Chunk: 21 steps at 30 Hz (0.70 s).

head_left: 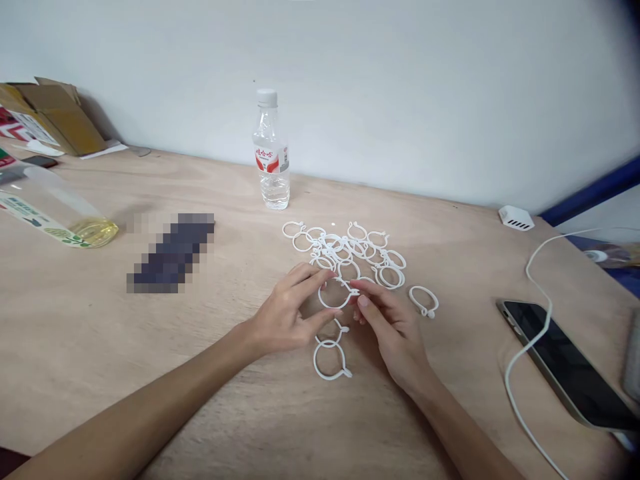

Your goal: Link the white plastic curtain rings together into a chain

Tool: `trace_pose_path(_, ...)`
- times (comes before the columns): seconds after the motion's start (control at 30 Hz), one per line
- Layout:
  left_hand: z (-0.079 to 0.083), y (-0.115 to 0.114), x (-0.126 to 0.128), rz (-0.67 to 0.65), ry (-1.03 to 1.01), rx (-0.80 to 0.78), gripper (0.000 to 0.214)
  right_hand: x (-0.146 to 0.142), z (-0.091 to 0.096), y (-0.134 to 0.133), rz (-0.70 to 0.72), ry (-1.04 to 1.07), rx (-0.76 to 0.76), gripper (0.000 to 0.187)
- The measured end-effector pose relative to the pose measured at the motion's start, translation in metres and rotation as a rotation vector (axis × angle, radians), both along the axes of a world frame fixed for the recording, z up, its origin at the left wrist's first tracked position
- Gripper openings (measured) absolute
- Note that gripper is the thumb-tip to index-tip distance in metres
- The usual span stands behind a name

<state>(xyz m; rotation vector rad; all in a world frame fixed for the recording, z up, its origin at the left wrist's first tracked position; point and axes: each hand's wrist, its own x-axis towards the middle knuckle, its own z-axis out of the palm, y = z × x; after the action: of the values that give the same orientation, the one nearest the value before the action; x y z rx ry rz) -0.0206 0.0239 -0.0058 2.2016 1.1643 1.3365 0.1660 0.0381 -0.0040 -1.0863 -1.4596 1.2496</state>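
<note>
Between my two hands, raised over the table, is a white plastic curtain ring (320,299) with a small eyelet clasp. My left hand (287,313) has it by its left side, thumb below and fingers above. At the clasp end, the fingertips and thumb of my right hand (395,327) pinch the ring. Just beyond my hands lies a loose pile of similar rings (345,248). Closer to me, two linked or overlapping rings (315,363) hang or lie below; which, I cannot tell. A single ring (411,297) rests apart, right of the pile.
Behind the pile stands a water bottle (271,160). A phone (560,360) with a white cable (510,373) across it lies at right. To the left are a blurred-out dark object (173,257), an oil bottle (60,213) on its side and a cardboard box (65,117).
</note>
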Motion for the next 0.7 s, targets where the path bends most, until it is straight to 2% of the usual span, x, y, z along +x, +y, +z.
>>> trace_pose_path(0.3,0.0010,-0.0001,0.0001,-0.008,0.017,0.039,0.040,0.0002,0.0017,0.0015,-0.044,-0.082,0.080,0.020)
trace_pose_path(0.7,0.0004,0.0011,-0.0003,-0.020,0.025,0.058,0.040,0.0021,0.0000,0.0027,-0.081,-0.105,0.067,0.017)
